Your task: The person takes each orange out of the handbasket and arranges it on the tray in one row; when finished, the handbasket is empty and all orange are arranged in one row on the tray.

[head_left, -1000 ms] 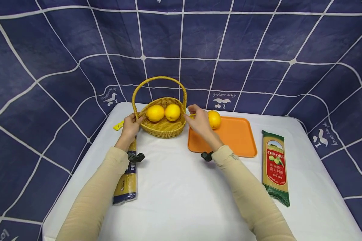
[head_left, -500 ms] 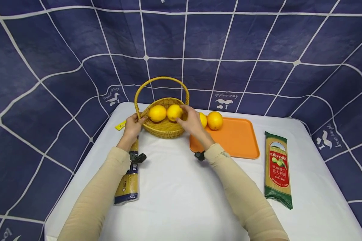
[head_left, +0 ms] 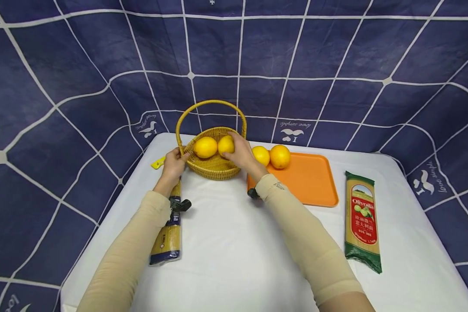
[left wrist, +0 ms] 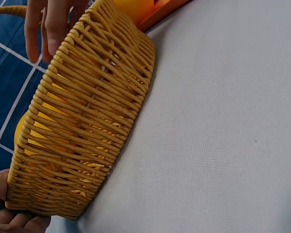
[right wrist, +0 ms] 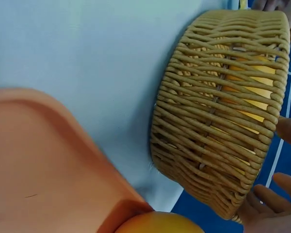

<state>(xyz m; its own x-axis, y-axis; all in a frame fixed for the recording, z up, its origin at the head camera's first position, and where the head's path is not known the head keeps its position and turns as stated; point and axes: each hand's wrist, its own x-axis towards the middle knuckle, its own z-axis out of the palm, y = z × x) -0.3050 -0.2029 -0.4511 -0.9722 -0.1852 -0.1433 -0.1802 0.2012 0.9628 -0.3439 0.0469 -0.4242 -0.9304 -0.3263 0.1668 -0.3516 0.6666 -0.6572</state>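
Note:
A yellow wicker basket (head_left: 214, 173) with a tall arched handle stands at the back of the table, holding two lemons side by side. My left hand (head_left: 174, 164) grips the basket's left rim, thumb over the edge and fingers outside; the left wrist view shows this too. My right hand (head_left: 242, 151) reaches over the right rim, its fingers and thumb curled round the right lemon (head_left: 225, 145) and covering part of it. The left lemon (head_left: 205, 147) lies untouched beside it. In the right wrist view, the right hand's fingertips are partly hidden behind the basket wall.
An orange tray (head_left: 312, 182) right of the basket carries a yellow fruit (head_left: 261, 154) and an orange (head_left: 280, 156). A green-ended spaghetti pack (head_left: 362, 221) lies far right. Another spaghetti pack (head_left: 167, 242) lies under the left forearm, near a small yellow packet (head_left: 158, 163).
My right hand has moved left from beside the basket's right rim, over it and onto the right lemon. My left hand keeps its hold on the rim.

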